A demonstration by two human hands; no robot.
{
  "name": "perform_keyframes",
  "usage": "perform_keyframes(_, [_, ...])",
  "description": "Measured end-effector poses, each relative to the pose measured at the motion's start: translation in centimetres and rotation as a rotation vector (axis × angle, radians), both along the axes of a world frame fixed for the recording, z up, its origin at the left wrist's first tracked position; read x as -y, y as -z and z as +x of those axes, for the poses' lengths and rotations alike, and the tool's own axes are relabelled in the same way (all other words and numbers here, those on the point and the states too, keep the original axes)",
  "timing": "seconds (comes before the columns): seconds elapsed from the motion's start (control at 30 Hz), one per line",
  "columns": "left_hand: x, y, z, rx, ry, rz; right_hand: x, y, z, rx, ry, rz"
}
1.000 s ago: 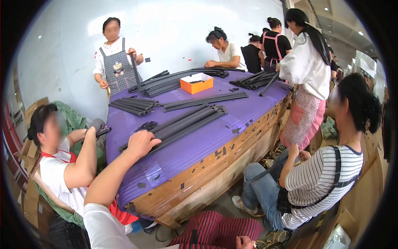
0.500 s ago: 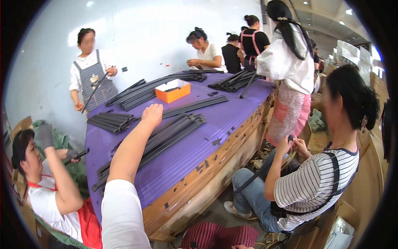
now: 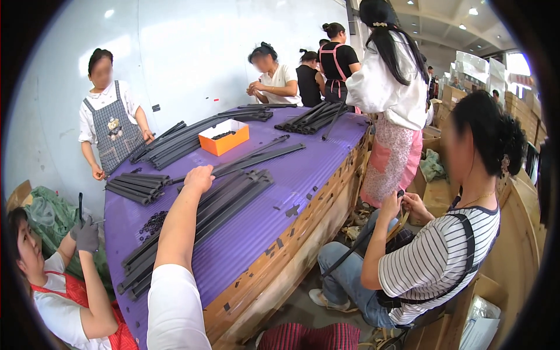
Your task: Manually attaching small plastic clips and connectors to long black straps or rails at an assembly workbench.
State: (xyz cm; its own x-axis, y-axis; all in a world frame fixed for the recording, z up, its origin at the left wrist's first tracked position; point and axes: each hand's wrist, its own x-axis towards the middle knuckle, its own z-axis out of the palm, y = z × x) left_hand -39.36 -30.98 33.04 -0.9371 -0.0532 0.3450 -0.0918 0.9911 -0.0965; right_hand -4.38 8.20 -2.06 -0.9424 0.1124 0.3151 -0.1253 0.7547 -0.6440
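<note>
My left hand point(image 3: 200, 178) reaches out over the purple-covered table point(image 3: 326, 169), its fingers closed on a long thin black tube point(image 3: 256, 150). The tube slants away to the far right, beside another long black tube point(image 3: 284, 151) lying on the table. Under and beside my forearm lies a bundle of black tubes point(image 3: 233, 201). A shorter stack of black tubes point(image 3: 140, 185) is to the left of my hand. Beyond my hand stands an orange box point(image 3: 224, 144) with small dark pieces inside. My right hand is out of the picture.
Small black rings point(image 3: 153, 224) lie left of my forearm. A person in a striped shirt point(image 3: 431, 262) sits at the right with something small in both hands. At the left sits a person wearing grey gloves point(image 3: 86, 235). Others stand or sit around the table's far side.
My left hand has come down onto the tubes and closed on one, which now lies at an angle to its neighbour. The view has shifted slightly. The gloved person's hands have moved.
</note>
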Motion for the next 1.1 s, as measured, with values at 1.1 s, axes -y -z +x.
perform_keyframes(1.1, [-7.7,12.6,46.4,0.138,0.609,-0.002,-7.5,-14.6,8.0,0.097,-0.257,-1.710])
